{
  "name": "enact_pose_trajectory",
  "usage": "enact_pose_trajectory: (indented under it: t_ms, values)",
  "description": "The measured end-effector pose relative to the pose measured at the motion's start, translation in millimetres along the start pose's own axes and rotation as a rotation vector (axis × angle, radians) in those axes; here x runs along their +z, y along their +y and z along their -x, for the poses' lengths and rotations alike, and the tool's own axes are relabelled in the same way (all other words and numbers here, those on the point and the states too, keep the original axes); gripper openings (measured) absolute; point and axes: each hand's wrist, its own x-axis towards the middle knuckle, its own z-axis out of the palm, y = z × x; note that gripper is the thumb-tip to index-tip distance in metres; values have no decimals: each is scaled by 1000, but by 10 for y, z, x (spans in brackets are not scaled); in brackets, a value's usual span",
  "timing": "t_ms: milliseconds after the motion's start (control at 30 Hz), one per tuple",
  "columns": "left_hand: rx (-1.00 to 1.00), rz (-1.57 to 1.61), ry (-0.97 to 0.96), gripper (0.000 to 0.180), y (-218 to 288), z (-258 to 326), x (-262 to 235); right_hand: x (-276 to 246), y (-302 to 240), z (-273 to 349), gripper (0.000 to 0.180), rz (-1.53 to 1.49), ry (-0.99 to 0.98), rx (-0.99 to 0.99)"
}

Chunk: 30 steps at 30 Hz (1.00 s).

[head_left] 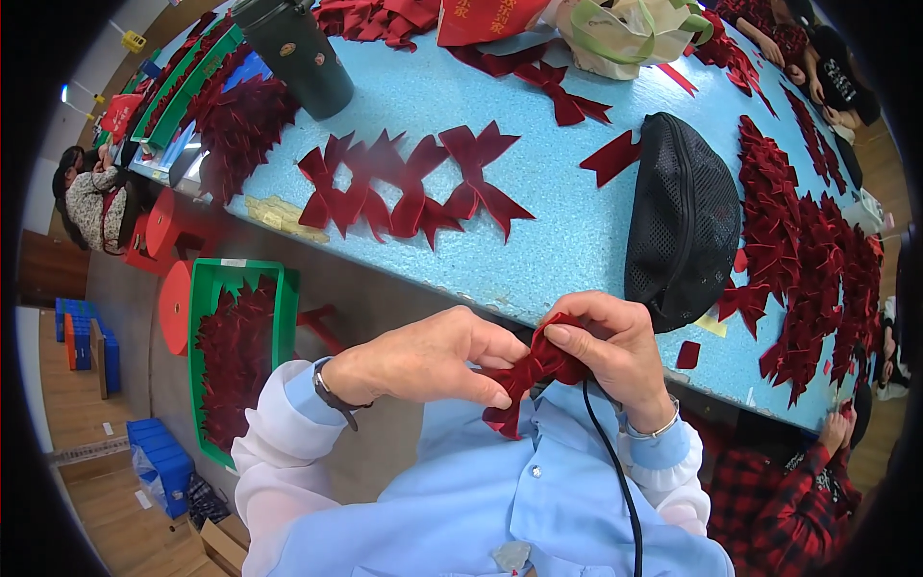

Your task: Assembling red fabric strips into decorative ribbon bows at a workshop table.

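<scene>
Shirt: a light blue shirt [519,500] fills the near edge, with a black cord [615,481] running down it.
Left hand: the left hand [423,361] is just above the shirt. Its fingers [486,389] are pressed together on the left end of a dark red bow [529,375]. A dark band [332,394] is on the wrist.
Right hand: the right hand [611,351] is just right of the left hand. Its fingers [567,337] curl tight over the top of the bow. A thin bracelet [659,428] is on the wrist.
Bow: it sits between both hands, near the chest and just off the near edge of the blue table [567,221].
Green tray: a green tray [207,288] of red pieces is on the left, lower than the table.
Black bag: a black mesh bag [683,221] lies on the table, just behind the right hand.
Row of bows: finished red bows [404,188] lie side by side, touching, farther back on the left.
Red pile: a big pile of red pieces [803,250] lies on the right side of the table.
Neighbour: a sleeve in red check [779,500] is at the near right.
Dark cup: a tall dark cup [298,53] stands at the far left.
Far bags: a red bag [486,19] and a pale bag with green handles [625,34] sit at the far end.
</scene>
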Motion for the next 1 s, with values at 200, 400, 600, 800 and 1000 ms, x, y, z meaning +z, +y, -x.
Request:
enact_pose_trajectory:
  t_ms: [200,400,600,800,1000]
  values:
    - [-60,-156,29,15,9,-77,6,-25,11,12,13,-20,-34,30]
    - [-117,-95,47,14,0,-104,38,-36,0,-6,12,-86,-14,66]
    - [19,22,87,22,-2,-68,122,-72,8,-17,11,-133,14,81]
    - [7,18,41,26,-5,-46,140,-46,-2,-7,11,-162,19,78]
    - [-53,37,77,19,-82,-98,185,-46,-46,-11,8,-91,-17,30]
